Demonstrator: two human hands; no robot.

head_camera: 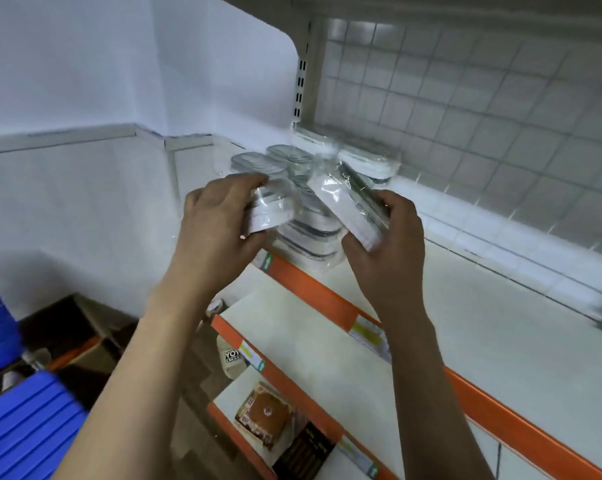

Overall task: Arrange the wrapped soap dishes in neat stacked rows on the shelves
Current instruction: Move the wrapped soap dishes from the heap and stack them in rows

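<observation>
soap dishes held: two wrapped soap dishes, one per hand, mid-frame, above the front edge of the top shelf
left dish (270, 211): roughly level, long axis running left-right in frame, film wrap bunched over it
right dish (350, 206): tilted steeply, long axis running from upper left down to lower right, white base facing camera
left hand (220, 220): fingers curled over the top of the left dish, thumb underneath; gripping it
right hand (388, 237): fingers and thumb wrapped round the lower end of the right dish; gripping it
front stack (310, 244): wrapped dishes piled at the shelf's front edge, directly between and just below the two hands
back stacks (369, 162): more wrapped dishes behind, toward the upper middle of frame, against the grid back panel (483, 109)
key relation: front stack sits just beyond both held dishes; left dish nearer its top and already close to flat, right dish needs levelling first
likely next: left dish probably goes on the stack first, judging by angle
risk: slippery wrap, stack near the edge could slide
shelf (448, 306): white, orange price rail (310, 289) along the front
lower shelves: more orange rails, a packaged item (265, 415) at lower middle
lower left: blue ribbed crates (26, 420)
</observation>
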